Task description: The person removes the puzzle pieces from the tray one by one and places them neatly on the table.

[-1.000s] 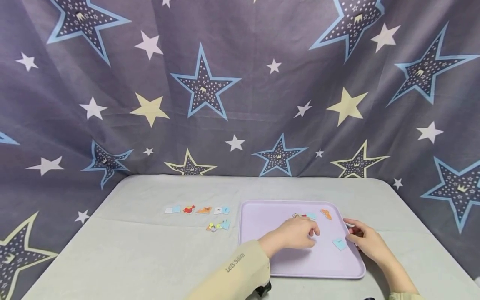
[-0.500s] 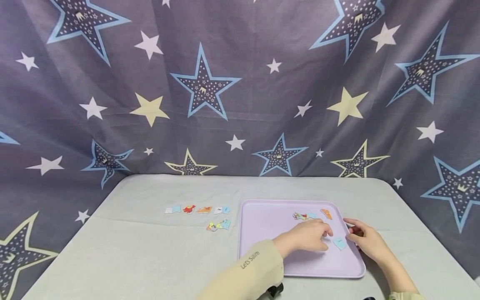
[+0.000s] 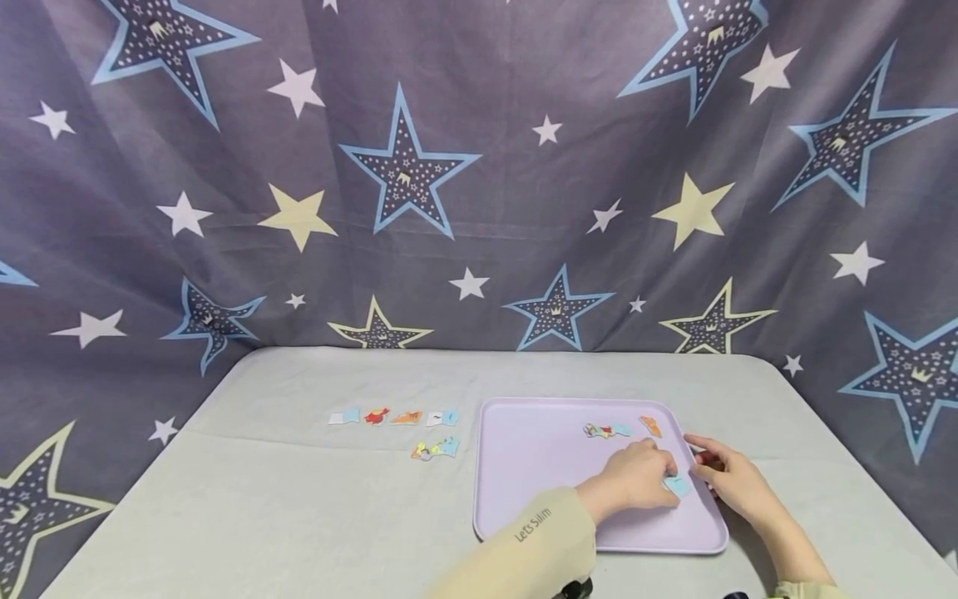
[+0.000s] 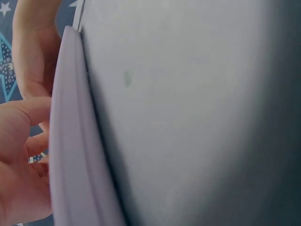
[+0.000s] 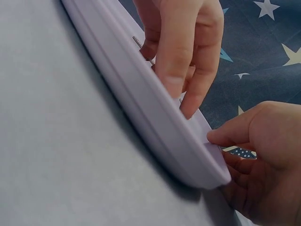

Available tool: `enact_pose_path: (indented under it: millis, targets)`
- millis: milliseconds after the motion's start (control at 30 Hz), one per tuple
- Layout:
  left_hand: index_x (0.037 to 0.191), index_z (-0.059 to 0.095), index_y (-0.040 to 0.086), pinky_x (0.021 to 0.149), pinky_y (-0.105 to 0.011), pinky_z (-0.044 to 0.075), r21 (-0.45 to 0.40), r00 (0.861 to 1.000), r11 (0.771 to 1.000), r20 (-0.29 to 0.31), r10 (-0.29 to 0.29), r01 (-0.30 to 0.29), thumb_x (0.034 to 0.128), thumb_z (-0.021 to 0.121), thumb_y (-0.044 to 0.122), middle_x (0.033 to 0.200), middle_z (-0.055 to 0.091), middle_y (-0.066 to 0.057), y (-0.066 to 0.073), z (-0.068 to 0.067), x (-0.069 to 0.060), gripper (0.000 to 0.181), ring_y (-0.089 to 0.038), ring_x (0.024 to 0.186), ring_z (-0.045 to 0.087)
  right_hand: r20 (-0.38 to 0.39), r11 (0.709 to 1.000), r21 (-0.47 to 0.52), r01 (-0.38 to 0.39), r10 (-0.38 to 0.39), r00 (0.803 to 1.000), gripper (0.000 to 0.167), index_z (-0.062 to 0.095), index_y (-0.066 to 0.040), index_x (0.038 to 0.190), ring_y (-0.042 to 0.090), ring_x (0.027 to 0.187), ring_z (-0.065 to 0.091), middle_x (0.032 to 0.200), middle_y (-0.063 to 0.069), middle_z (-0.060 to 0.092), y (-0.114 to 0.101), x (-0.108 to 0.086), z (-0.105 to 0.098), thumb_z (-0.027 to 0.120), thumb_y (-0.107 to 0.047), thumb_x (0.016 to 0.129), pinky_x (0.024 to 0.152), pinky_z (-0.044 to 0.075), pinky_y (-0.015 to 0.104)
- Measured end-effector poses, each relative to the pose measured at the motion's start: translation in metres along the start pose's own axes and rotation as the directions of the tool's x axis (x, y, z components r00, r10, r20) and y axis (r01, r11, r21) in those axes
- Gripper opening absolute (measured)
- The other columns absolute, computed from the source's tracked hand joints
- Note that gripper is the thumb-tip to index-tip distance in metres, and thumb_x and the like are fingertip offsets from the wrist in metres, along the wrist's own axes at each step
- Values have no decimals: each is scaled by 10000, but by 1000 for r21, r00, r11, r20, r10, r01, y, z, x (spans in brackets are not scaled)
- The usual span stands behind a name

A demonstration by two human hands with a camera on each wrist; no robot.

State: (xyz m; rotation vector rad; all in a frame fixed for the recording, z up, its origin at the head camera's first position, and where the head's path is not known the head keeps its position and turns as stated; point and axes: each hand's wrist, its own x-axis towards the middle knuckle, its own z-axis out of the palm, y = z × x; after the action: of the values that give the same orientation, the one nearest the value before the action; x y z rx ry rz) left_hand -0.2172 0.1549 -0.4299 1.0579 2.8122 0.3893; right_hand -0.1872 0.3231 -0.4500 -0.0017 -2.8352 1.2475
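In the head view my left hand (image 3: 636,478) is over the lilac tray (image 3: 539,466), pinching a light-blue puzzle piece (image 3: 678,485) near the tray's right side. In the left wrist view the tray's rim hides the fingertips of my left hand (image 4: 21,155). My right hand (image 3: 733,482) grips the tray's right rim, the thumb over the edge and the other fingers below, as my right hand (image 5: 268,155) shows in the right wrist view. Farther back on the tray lie an orange puzzle piece (image 3: 650,426) and a multicoloured puzzle piece (image 3: 606,430).
Left of the tray, on the pale tablecloth (image 3: 299,507), several puzzle pieces lie in a row, among them a red puzzle piece (image 3: 377,417). A joined-looking yellow and blue piece (image 3: 436,448) sits in front of them. A starry curtain (image 3: 479,191) hangs behind the table.
My left hand has moved right across the tray, from beside the multicoloured piece to the light-blue piece, and its fingers have closed in there. My right hand stays on the rim.
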Motion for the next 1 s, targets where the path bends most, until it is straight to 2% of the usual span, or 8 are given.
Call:
enact_pose_path:
  millis: [133, 467, 700, 1000]
  targets:
    - [1016, 630, 301, 630, -177, 361, 11, 999, 999, -17, -42, 42, 712, 709, 456, 920, 518, 139, 3, 4, 1, 350, -15, 811, 468, -2, 1000, -5, -7, 7, 1000, 449, 455, 65, 1263, 24, 637, 462, 898, 95, 535, 0, 1, 1, 551, -43, 837, 528, 440, 227]
    - [928, 643, 329, 642, -186, 362, 2, 996, 997, -43, -73, 73, 688, 738, 443, 885, 518, 155, 3, 7, 2, 282, -15, 806, 473, -9, 1000, -3, 3, -4, 1000, 445, 454, 78, 1259, 14, 628, 454, 890, 92, 538, 3, 0, 3, 559, -43, 844, 521, 431, 226]
    - [920, 619, 323, 616, -193, 347, 16, 997, 998, -35, -66, 67, 686, 722, 490, 852, 483, 145, 5, 7, 2, 305, -17, 773, 448, -13, 1000, -5, 7, -7, 1000, 440, 459, 79, 1254, 14, 623, 451, 885, 89, 536, 2, 0, 2, 559, -37, 841, 520, 427, 223]
    - [885, 619, 322, 633, -192, 344, 33, 996, 997, -45, -72, 74, 693, 721, 458, 849, 484, 154, 6, 5, 1, 257, -18, 763, 450, -13, 1000, -8, -3, 3, 1000, 441, 457, 76, 1257, 11, 628, 455, 891, 93, 538, 2, 0, 2, 557, -38, 843, 524, 432, 226]
